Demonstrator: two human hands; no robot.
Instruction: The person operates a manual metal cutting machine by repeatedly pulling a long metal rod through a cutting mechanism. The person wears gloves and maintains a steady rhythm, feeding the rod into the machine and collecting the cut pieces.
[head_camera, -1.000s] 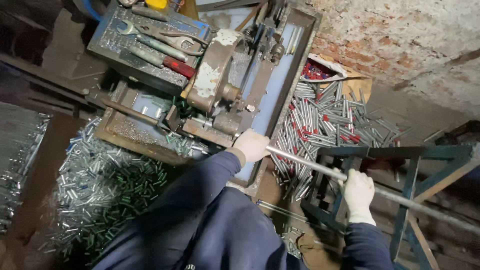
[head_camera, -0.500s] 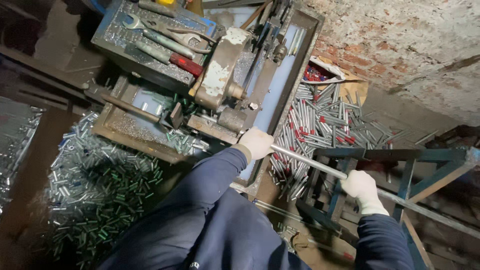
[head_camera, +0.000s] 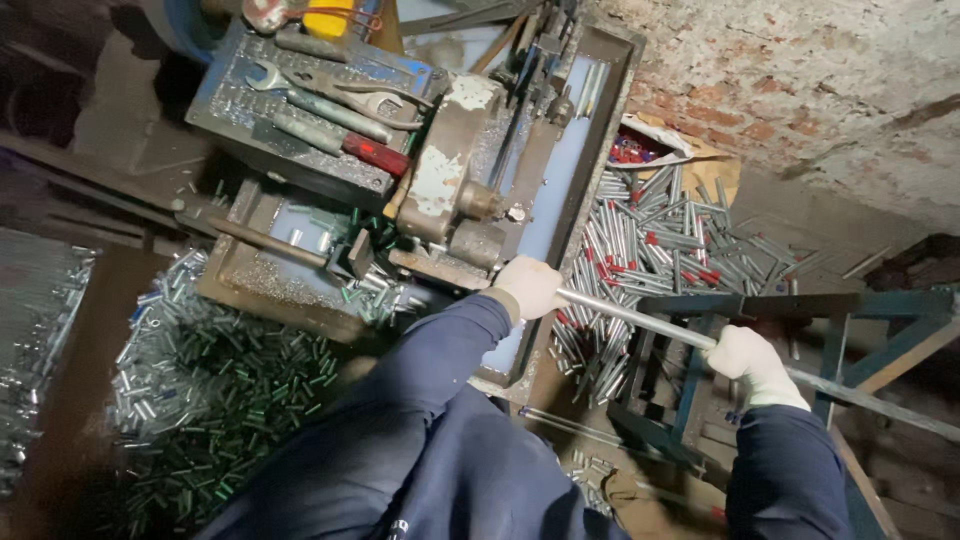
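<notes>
The long steel rod (head_camera: 640, 315) lies across the blue stand (head_camera: 760, 305), right of the cutting machine (head_camera: 470, 190). Left hand (head_camera: 528, 288) and right hand (head_camera: 752, 362), both gloved, are closed around it, well apart. It is judged rigid, heavy and smooth, so a two-point grip suits it.

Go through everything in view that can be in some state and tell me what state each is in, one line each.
Left hand: gloved, closed around the metal rod near the machine.
Right hand: gloved, gripping the rod farther out.
Metal rod: held slanted, resting across the blue stand.
Cutting machine: paint worn, rusty.
Short cut tubes: heaped loose.
Longer tubes: piled loose by the brick wall.
Wrenches: lying flat on the tray.
</notes>
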